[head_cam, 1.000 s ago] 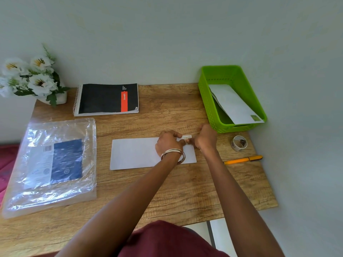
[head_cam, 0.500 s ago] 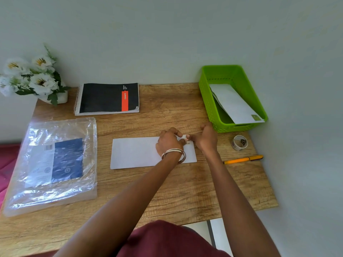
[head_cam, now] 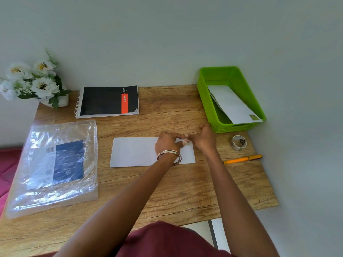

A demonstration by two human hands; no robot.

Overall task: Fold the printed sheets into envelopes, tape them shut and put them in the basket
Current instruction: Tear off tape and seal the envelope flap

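In the head view, the left hand (head_cam: 168, 143) and right hand (head_cam: 205, 139) are meeting over the folded envelope (head_cam: 136, 152) lying on the bench (head_cam: 167, 188), each grip pinching narrowly on a small tape piece (head_cam: 186, 142), while the green basket (head_cam: 206, 108) is holding another envelope (head_cam: 233, 105).

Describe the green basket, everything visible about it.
The green basket is a bright lime rectangular bin that looks like plastic, with walls pierced by rows of small slots, a smooth rolled rim and a handle cut-out in its near end wall. It stands upright on the wooden desk at the far right corner, close to the wall. Inside, white folded envelopes lie slanted, the top one's near end propped on the rim, with a small greenish patch at its corner. Neither hand touches it; the tape roll lies just in front.
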